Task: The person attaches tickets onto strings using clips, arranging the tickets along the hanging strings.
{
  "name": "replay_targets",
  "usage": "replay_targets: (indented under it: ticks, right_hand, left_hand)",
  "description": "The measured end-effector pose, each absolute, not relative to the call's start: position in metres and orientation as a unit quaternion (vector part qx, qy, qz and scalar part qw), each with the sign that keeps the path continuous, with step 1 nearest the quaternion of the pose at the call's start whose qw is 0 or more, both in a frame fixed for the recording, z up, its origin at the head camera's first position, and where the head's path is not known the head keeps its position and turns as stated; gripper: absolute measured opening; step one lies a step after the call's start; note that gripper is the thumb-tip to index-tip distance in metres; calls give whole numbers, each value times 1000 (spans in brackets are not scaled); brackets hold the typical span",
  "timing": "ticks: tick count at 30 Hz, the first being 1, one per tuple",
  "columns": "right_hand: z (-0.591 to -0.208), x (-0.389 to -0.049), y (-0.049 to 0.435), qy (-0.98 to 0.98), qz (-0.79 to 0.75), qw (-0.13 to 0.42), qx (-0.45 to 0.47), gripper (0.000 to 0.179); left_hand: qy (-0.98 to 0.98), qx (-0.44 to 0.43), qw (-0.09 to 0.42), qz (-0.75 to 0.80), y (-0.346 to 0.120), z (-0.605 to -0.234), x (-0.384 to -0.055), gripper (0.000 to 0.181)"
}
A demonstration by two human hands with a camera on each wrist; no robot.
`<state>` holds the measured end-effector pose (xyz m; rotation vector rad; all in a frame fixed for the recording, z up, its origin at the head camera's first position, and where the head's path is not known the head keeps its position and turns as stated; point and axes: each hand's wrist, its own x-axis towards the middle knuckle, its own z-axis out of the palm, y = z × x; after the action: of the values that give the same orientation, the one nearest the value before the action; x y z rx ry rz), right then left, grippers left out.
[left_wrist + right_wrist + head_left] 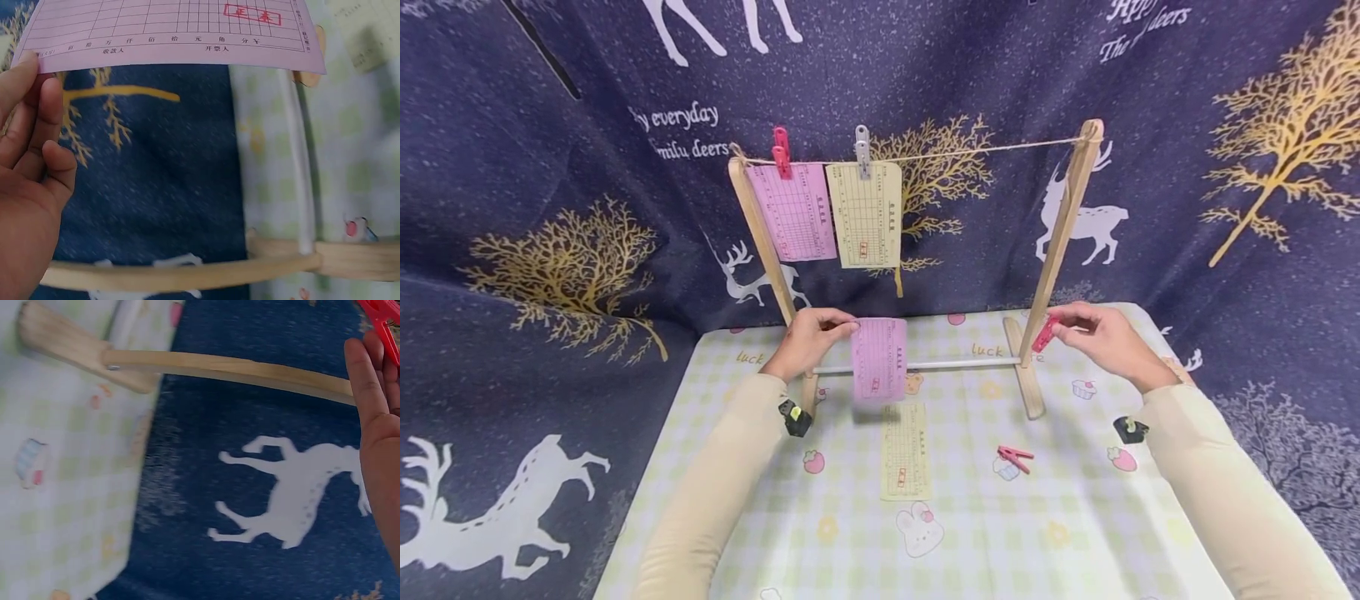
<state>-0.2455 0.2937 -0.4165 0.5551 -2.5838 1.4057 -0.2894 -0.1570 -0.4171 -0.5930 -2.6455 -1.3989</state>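
My left hand [812,340] pinches a pink printed form [880,358] by its upper left corner, raised over the table in front of the rack's bar. In the left wrist view the thumb and fingers [39,112] meet at the edge of that pink form [162,37], which bears a red stamp. By the rack's right post, my right hand [1101,332] pinches a red clothespin [1045,333]. The right wrist view shows only part of this clothespin [381,325] at the top corner, above the hand [384,425].
A cord [985,151] runs between two wooden posts [1063,221]. From it hang a pink form [797,212] under a red clothespin [782,154] and a yellow form [867,221] under a grey one [862,150]. On the table lie another yellow form [906,454] and a red clothespin [1015,457].
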Motion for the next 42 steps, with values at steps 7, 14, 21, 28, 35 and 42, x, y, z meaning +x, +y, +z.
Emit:
replay_targets:
  ticks: [7,14,21,28,35,42]
  right_hand:
    - [-382,-251,291,-851,500,53,153,40]
    - [-359,-254,288,-858,487,53,157,37]
    - [-333,-255,282,-865,465,73,173,31]
    - [-314,-259,277,-881,439,89,150,38]
    - [-295,-261,270,-878,430,113,176,31]
    - [-274,-269,263,-877,430,120,178,36]
  left_hand:
    - [-861,-197,60,-465,-141,-397,-290,13]
    - [-859,-209,84,-459,-129,-378,-295,12]
    - [-858,-214,104,-455,-119,-358,-297,12]
    - [-854,-226,114,-455,-114,-343,-301,14]
    - [-850,-239,124,-453,-108,-327,-308,14]
    - [-833,-242,138,-478,-103,-315,-314,13]
